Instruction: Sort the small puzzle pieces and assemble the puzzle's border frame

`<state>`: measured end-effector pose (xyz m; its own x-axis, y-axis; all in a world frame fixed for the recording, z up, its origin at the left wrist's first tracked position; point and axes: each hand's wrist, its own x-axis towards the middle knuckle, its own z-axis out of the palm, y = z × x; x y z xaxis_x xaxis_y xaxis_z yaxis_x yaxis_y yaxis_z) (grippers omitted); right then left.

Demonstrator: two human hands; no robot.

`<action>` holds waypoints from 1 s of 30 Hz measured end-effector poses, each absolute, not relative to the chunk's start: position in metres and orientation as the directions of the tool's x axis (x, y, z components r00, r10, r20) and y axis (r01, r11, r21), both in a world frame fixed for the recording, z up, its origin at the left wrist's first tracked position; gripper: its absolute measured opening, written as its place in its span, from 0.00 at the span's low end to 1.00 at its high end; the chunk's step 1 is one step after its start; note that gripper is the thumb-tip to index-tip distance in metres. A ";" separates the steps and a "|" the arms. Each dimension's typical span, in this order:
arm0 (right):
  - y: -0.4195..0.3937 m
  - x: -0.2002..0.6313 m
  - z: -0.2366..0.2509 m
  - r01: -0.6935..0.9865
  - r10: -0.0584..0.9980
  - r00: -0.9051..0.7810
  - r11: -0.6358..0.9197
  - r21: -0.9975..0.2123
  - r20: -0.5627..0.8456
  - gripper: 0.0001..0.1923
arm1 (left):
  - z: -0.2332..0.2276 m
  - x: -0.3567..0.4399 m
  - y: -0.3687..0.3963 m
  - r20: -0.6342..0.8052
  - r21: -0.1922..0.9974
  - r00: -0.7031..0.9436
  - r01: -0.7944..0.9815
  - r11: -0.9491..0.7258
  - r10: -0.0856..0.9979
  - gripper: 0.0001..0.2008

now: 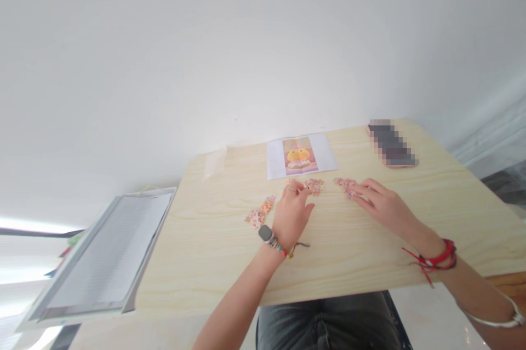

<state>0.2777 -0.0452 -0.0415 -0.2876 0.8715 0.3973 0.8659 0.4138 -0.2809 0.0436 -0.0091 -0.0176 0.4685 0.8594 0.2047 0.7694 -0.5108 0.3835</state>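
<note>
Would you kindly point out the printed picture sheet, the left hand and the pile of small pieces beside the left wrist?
printed picture sheet [301, 155], head view, on the coloured image.
left hand [291, 212], head view, on the back of the hand.
pile of small pieces [260, 212], head view, on its middle.

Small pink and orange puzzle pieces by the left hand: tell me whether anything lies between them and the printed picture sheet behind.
Nothing visible does. Bare pale wooden table separates the small pink and orange puzzle pieces at the left hand from the printed picture sheet; the right hand rests off to the side.
</note>
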 end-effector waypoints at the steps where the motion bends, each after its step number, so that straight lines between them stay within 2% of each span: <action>1: -0.045 0.267 -0.039 0.853 0.858 -0.313 0.442 -0.276 0.408 0.13 | -0.017 0.033 -0.013 0.211 0.377 0.431 0.792 -0.480 0.877 0.12; 3: -0.042 0.245 -0.035 0.843 0.847 -0.362 0.476 -0.251 0.389 0.12 | -0.018 0.016 -0.018 0.195 0.364 0.369 0.833 -0.417 0.909 0.12; 7: -0.029 0.207 -0.038 0.842 0.879 -0.409 0.467 -0.272 0.243 0.10 | -0.023 -0.003 -0.025 0.140 0.360 0.281 0.879 -0.313 0.950 0.11; 13: -0.014 0.176 -0.041 0.891 0.932 -0.339 0.361 -0.276 0.125 0.09 | -0.026 -0.006 -0.028 0.105 0.382 0.243 0.885 -0.265 0.964 0.11; 18: -0.011 0.166 -0.039 0.943 0.961 -0.264 0.275 -0.187 0.085 0.10 | -0.024 0.002 -0.026 0.099 0.355 0.233 0.900 -0.254 0.967 0.09; 22: -0.010 0.165 -0.042 0.946 0.965 -0.247 0.260 -0.195 0.092 0.11 | -0.024 0.008 -0.023 0.110 0.350 0.252 0.895 -0.275 0.962 0.08; 26: -0.008 0.168 -0.043 0.914 0.965 -0.243 0.261 -0.312 0.096 0.10 | -0.026 0.010 -0.020 0.130 0.367 0.274 0.880 -0.303 0.953 0.09; 28: -0.010 0.171 -0.040 0.844 0.966 -0.244 0.257 -0.471 0.088 0.09 | -0.028 0.010 -0.019 0.153 0.386 0.289 0.863 -0.326 0.945 0.10; 30: -0.014 0.175 -0.034 0.688 0.966 -0.258 0.209 -0.695 0.036 0.08 | -0.029 0.009 -0.020 0.199 0.413 0.317 0.831 -0.373 0.927 0.12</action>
